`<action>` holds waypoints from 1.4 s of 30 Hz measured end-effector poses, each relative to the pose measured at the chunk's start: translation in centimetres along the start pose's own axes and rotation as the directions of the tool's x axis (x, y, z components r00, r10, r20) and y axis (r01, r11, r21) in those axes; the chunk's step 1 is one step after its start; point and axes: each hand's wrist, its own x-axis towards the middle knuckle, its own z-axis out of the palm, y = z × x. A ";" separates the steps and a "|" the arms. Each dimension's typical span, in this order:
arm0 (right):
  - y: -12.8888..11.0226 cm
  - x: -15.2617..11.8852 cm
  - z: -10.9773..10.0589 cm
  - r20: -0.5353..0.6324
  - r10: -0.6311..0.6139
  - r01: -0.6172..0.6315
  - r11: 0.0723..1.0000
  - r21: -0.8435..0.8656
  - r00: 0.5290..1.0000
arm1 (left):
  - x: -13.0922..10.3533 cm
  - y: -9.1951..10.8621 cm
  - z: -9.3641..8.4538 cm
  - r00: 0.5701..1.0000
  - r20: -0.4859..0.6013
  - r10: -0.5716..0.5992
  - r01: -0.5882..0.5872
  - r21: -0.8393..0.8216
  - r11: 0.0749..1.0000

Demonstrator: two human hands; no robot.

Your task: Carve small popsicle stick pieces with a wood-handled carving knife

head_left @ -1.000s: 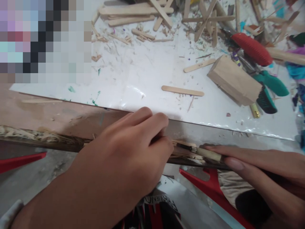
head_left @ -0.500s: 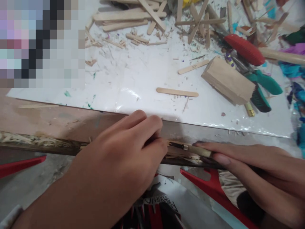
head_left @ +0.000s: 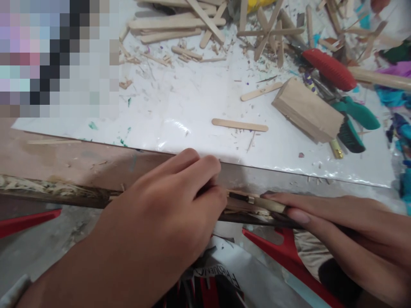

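My left hand (head_left: 173, 205) rests at the table's near edge, its fingers curled down; what they pinch, if anything, is hidden under them. From the right, my right hand (head_left: 340, 226) grips the pale handle of a small carving tool (head_left: 271, 203) between thumb and fingers. The tool's dark metal tip points left, close to the left fingertips. Beneath it, pale wood shavings (head_left: 263, 212) lie along the dark table edge. Farther back, a single craft stick (head_left: 240, 125) lies flat on the white board (head_left: 186, 98).
A wooden block (head_left: 308, 110) sits at the right, beside green-handled pliers (head_left: 358, 112) and a red-handled tool (head_left: 329, 68). Piled craft sticks (head_left: 173, 23) and scraps cover the back. Red chair parts (head_left: 289, 261) show below the table edge.
The view has shifted very slightly. Both hands and the carving tool stay in nearly the same place.
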 end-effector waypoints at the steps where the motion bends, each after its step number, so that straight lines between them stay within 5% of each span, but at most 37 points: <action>1: 0.0 0.0 0.0 -0.001 0.001 -0.001 1.000 -0.004 1.000 | 0.0 0.1 0.0 1.000 -0.002 -0.006 0.006 0.004 1.000; 9: 0.8 0.3 -0.3 0.112 -0.125 0.104 0.978 0.179 0.986 | 0.0 0.0 -0.1 1.000 0.022 -0.009 0.009 0.012 1.000; 14: 0.8 0.5 -0.4 0.155 -0.168 0.145 0.979 0.147 0.974 | 0.1 -0.3 -0.1 0.998 0.052 0.027 -0.028 0.012 1.000; 42: 0.6 0.5 -0.7 0.145 -0.157 0.143 0.984 0.105 0.977 | 0.3 -0.2 -0.1 0.998 0.049 0.024 -0.025 0.016 1.000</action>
